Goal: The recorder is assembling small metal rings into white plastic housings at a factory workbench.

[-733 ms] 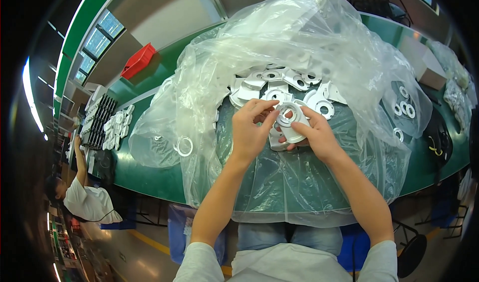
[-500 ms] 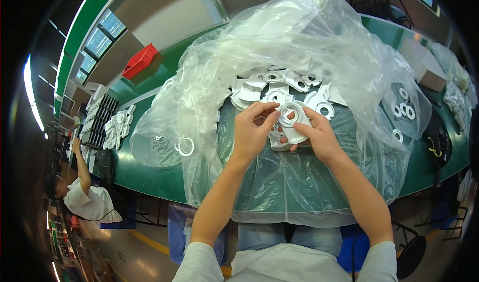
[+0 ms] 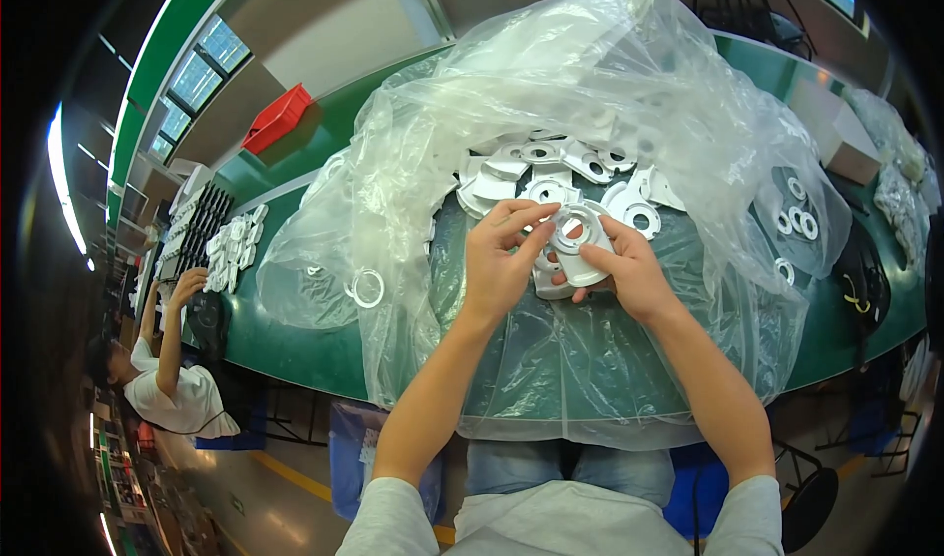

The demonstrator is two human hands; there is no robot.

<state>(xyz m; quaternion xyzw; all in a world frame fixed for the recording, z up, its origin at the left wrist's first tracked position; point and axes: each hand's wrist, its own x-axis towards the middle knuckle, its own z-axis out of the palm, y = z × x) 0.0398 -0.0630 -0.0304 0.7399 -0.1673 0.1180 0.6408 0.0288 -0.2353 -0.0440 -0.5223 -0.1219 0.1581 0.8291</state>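
Note:
Above the middle of the bench I hold a white plastic part (image 3: 587,269) with a round ringed opening at its upper end. My right hand (image 3: 629,264) grips it from the right, thumb on the front face and fingers behind. The thumb and fingertips of my left hand (image 3: 500,259) close on the ring's upper left rim. Whether that ring is a separate piece, I cannot tell. Just beyond my hands lies a pile of similar white parts (image 3: 547,182), several with round holes. Another white part (image 3: 553,286) shows partly under the held one.
Clear plastic sheeting (image 3: 433,133) covers much of the green bench (image 3: 285,335). White rings (image 3: 796,217) lie at the right, and another ring (image 3: 367,289) at the left. A red bin (image 3: 277,118) stands far left. A co-worker (image 3: 177,389) reaches toward stacked parts (image 3: 192,232).
My left hand has shifted slightly at the ring's rim, and the held part has barely moved. At the left, the co-worker's arms have moved, with a second hand now showing.

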